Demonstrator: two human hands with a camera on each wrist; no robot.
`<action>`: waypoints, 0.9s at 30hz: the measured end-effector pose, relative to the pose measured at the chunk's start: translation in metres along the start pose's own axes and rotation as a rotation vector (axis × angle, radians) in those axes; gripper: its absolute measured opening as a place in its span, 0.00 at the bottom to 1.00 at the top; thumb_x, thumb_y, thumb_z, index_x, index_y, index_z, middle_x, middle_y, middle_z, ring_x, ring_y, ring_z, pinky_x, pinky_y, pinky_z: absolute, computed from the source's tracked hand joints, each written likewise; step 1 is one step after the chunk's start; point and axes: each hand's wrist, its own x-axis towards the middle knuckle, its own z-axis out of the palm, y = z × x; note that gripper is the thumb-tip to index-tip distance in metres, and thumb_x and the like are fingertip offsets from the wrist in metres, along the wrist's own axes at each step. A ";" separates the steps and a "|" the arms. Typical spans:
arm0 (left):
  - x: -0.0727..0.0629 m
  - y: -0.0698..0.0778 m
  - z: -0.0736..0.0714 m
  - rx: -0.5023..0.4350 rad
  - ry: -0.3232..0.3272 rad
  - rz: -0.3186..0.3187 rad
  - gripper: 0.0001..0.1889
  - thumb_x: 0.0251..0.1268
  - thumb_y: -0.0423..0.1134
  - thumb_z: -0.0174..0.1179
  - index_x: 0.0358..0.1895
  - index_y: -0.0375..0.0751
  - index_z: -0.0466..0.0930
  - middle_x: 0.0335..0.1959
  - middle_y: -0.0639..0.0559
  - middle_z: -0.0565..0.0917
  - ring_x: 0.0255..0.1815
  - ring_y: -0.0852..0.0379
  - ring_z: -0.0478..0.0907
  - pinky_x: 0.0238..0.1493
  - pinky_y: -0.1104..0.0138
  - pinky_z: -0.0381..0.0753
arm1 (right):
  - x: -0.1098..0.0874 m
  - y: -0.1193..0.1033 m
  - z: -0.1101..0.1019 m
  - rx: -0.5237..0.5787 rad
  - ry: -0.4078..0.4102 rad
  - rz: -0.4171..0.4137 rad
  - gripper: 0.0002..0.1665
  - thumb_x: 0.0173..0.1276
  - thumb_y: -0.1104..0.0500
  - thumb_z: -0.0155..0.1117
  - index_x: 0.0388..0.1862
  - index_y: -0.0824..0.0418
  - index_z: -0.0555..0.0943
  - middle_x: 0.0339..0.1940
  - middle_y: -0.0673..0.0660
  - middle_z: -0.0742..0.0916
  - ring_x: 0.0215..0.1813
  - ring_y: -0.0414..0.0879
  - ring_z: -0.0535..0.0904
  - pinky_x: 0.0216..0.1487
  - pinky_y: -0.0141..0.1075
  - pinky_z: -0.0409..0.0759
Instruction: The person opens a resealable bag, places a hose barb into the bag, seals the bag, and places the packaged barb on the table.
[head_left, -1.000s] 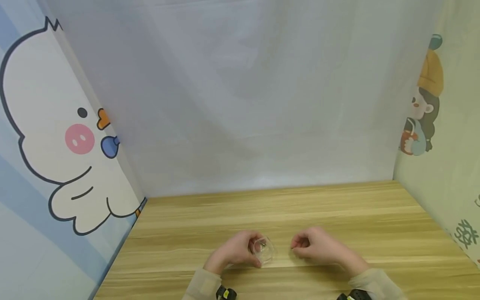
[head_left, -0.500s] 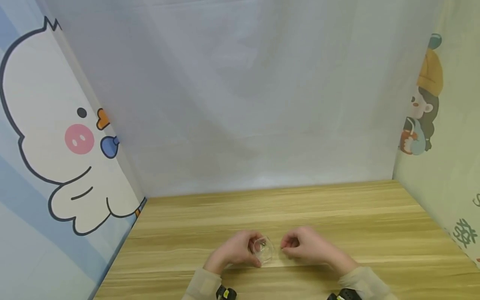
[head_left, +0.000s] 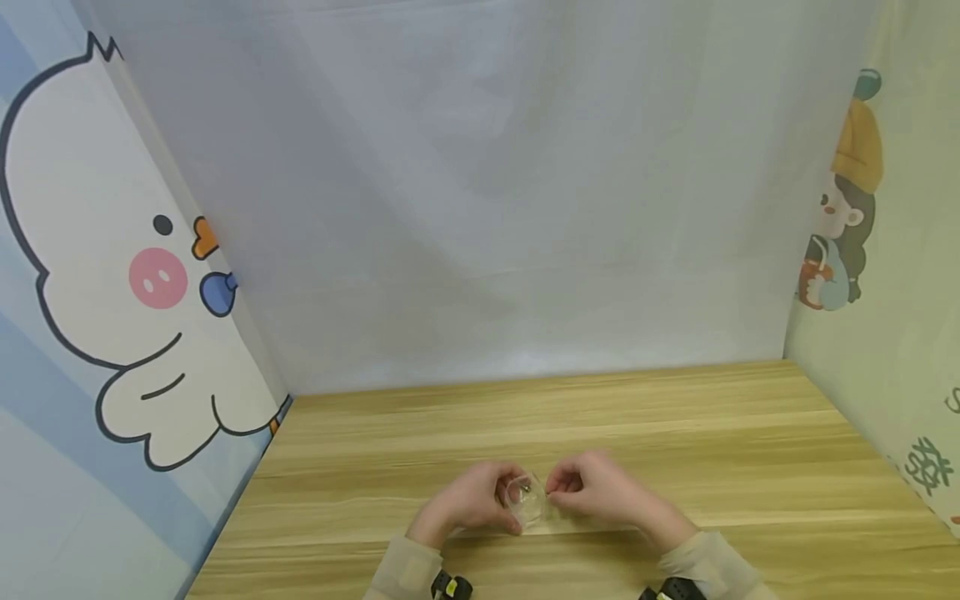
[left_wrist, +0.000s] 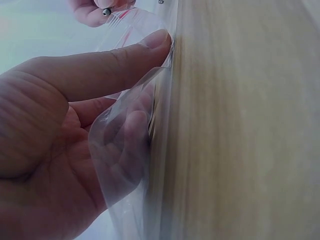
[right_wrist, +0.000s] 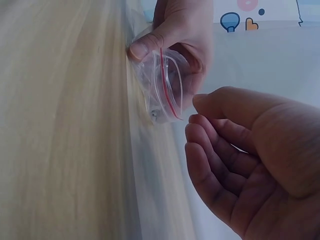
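My left hand [head_left: 476,497] holds a small clear zip-lock bag [right_wrist: 165,87] between its thumb and fingers. The bag's mouth, with a red line along it, gapes toward the right hand. Inside, near the bag's lower side, sits a small shiny metal piece [right_wrist: 154,114]. My right hand [head_left: 600,492] is close to the mouth, thumb and index fingertips together. Between those fingertips the left wrist view shows a small round metal ball [left_wrist: 106,12]; in the right wrist view the fingers hide it.
Both hands work low over a wood-grain table [head_left: 420,425]. A pale curtain [head_left: 480,208] hangs behind it. Printed cartoon cloths stand at the left and right sides. Black straps with small devices [head_left: 452,586] sit on both wrists.
My right hand has moved left, up to the mouth of the zip-lock bag, fingertips still pinched. My left hand and the bag have stayed nearly in place.
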 end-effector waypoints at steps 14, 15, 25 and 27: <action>-0.001 0.001 0.000 0.013 0.002 -0.003 0.29 0.43 0.24 0.83 0.53 0.40 0.85 0.36 0.54 0.83 0.36 0.61 0.78 0.41 0.68 0.80 | 0.001 0.000 0.006 -0.009 0.022 0.007 0.02 0.69 0.62 0.76 0.36 0.56 0.89 0.30 0.42 0.88 0.33 0.35 0.82 0.38 0.32 0.83; -0.001 0.001 0.000 0.011 0.000 -0.005 0.30 0.43 0.24 0.83 0.54 0.40 0.85 0.36 0.55 0.83 0.36 0.61 0.78 0.41 0.68 0.81 | 0.001 0.000 0.006 -0.005 0.028 0.004 0.01 0.69 0.62 0.76 0.37 0.57 0.89 0.30 0.42 0.88 0.33 0.35 0.82 0.37 0.32 0.83; 0.002 -0.001 -0.001 0.014 -0.017 -0.019 0.30 0.46 0.24 0.83 0.56 0.41 0.85 0.37 0.55 0.83 0.36 0.60 0.78 0.42 0.68 0.80 | 0.008 -0.006 0.014 0.005 0.081 0.021 0.02 0.69 0.63 0.75 0.39 0.60 0.90 0.31 0.43 0.88 0.34 0.35 0.82 0.38 0.32 0.83; 0.001 -0.001 -0.001 0.017 -0.017 -0.022 0.30 0.46 0.24 0.83 0.56 0.41 0.85 0.36 0.55 0.83 0.36 0.60 0.79 0.42 0.68 0.80 | 0.009 -0.008 0.016 0.016 0.079 0.015 0.03 0.69 0.64 0.75 0.40 0.61 0.91 0.32 0.44 0.89 0.34 0.35 0.83 0.38 0.32 0.84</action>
